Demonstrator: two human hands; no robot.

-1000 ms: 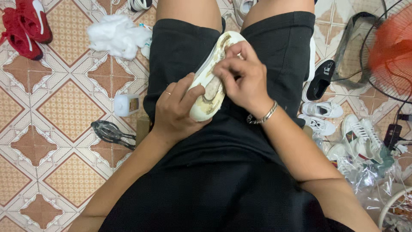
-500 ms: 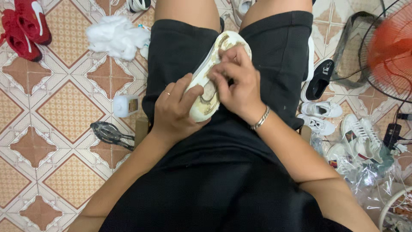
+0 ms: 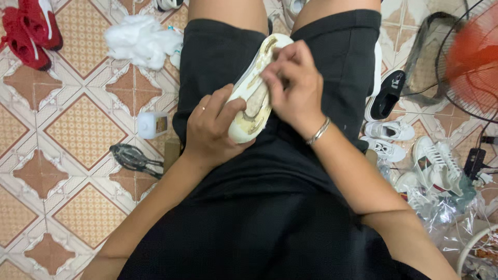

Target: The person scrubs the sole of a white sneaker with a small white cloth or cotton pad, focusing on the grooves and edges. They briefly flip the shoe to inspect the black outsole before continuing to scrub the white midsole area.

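Cream shoe sole (image 3: pixel 252 91), smeared with brownish residue, resting sole-up on the lap over black shorts (image 3: pixel 218 57), clasped at its near end by the left hand (image 3: pixel 210 127), with the right hand (image 3: pixel 293 85) curled closed, fingertips pressed on its far half, perhaps pinching a small wad, hard to tell. Best done with a firm left grip and short, even strokes. Around on the tiled floor (image 3: pixel 57 129): white wadding (image 3: pixel 140 41), small white bottle (image 3: pixel 151 125), red shoes (image 3: pixel 28 31), white sneakers (image 3: pixel 389 137), red fan (image 3: pixel 474 57).

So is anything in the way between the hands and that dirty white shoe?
No, nothing visible. The left hand grips the white shoe from below, and the right hand presses on its stained sole, both touching it directly over the black shorts.
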